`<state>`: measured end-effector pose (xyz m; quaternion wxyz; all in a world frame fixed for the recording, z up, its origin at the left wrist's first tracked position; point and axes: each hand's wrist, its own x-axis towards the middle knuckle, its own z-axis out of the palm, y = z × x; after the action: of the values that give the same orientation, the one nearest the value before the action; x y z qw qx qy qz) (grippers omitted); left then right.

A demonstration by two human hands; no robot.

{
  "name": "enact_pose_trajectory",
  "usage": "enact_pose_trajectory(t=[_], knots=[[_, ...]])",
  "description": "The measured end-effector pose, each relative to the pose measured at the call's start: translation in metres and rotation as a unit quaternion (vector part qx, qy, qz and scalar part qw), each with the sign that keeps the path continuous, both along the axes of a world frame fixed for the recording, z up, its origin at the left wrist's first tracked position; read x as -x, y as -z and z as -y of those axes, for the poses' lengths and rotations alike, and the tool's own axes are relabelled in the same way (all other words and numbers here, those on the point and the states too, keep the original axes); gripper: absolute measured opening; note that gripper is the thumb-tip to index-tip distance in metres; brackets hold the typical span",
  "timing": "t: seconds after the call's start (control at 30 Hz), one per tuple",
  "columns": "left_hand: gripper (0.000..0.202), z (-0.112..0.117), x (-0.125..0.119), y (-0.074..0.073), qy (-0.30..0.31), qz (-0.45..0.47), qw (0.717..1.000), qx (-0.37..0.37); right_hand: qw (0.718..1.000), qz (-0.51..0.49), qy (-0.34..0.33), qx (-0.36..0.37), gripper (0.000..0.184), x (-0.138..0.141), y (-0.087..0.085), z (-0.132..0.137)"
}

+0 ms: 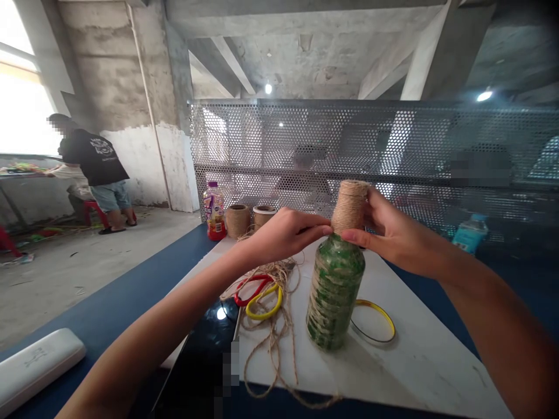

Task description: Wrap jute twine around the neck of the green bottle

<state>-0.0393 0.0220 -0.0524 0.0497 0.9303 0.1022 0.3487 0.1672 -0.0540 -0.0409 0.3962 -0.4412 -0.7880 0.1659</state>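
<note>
A green bottle (335, 291) stands tilted on the white board (419, 355), its neck wound tight with jute twine (348, 206). My right hand (386, 230) grips the wrapped neck from the right, fingers curled round it. From the left, my left hand (283, 233) pinches the twine at the base of the neck with closed fingers. Loose twine (273, 317) trails from there down over the board to its near edge.
Red and yellow scissors (257, 294) lie under the loose twine. A thin ring (375, 323) lies right of the bottle. Two twine spools (238, 220) and a drink bottle (213, 212) stand before a perforated metal screen (393, 151). A white case (35, 366) lies at left. A person (96, 169) stands far left.
</note>
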Motion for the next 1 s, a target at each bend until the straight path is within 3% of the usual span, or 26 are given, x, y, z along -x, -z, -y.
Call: enact_pose_trajectory(t=[0.17, 0.33, 0.57, 0.83, 0.9, 1.0], knots=[[0.031, 0.001, -0.001, 0.0, -0.007, -0.012, 1.0, 0.013, 0.995, -0.013, -0.071, 0.068, 0.062, -0.01, -0.003, -0.001], [0.028, 0.004, -0.001, -0.001, 0.008, -0.007, 1.0, 0.017, 0.995, 0.016, -0.083, 0.043, 0.067, -0.018, -0.007, -0.001], [0.026, 0.006, -0.001, -0.002, 0.004, -0.005, 1.0, 0.023, 0.998, 0.033, 0.045, -0.016, 0.071, -0.011, -0.001, 0.002], [0.03, 0.004, 0.0, -0.002, -0.031, 0.013, 0.999, 0.03, 0.995, -0.035, -0.08, 0.056, 0.059, -0.006, -0.002, 0.001], [0.029, 0.005, 0.0, -0.002, -0.038, 0.018, 0.999, 0.025, 0.996, -0.021, -0.072, 0.053, 0.064, -0.008, -0.003, 0.0], [0.028, 0.006, 0.0, -0.003, -0.042, 0.018, 0.999, 0.021, 1.0, 0.008, -0.006, 0.015, 0.077, -0.008, -0.002, -0.002]])
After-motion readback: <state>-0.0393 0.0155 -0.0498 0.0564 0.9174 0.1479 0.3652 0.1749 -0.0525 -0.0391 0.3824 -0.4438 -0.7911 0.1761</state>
